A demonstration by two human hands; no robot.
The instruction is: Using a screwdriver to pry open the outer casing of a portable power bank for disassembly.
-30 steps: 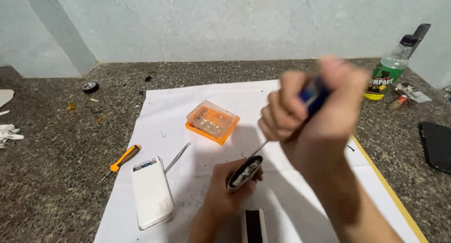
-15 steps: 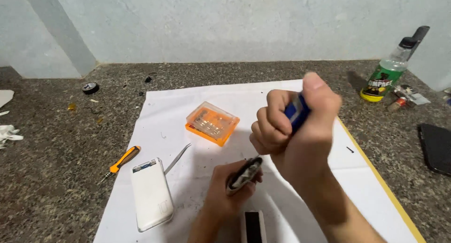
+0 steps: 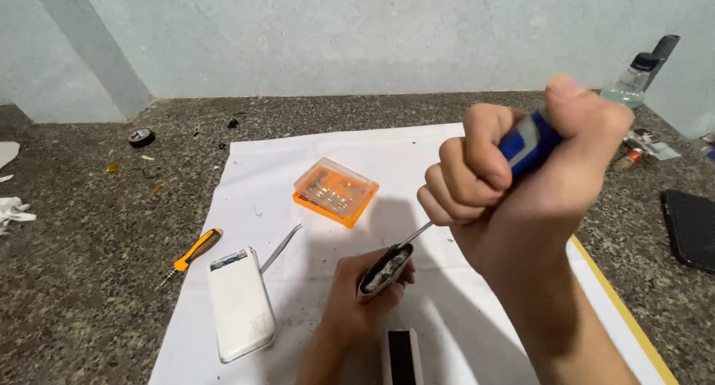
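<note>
Speckled stone floor against a pale plaster wall, a white sheet spread across it.

Left hand: closed around a small grey casing, held end-up just above the sheet, open end facing the camera.

Right hand: fisted around a blue-handled screwdriver, raised above and right of the casing. Shaft slants down-left, tip at the casing's upper edge, apparently touching; contact unclear.

Nearby: orange bit case beyond the hands; white power bank, tweezers and orange screwdriver to the left; clear bottle far right.
</note>
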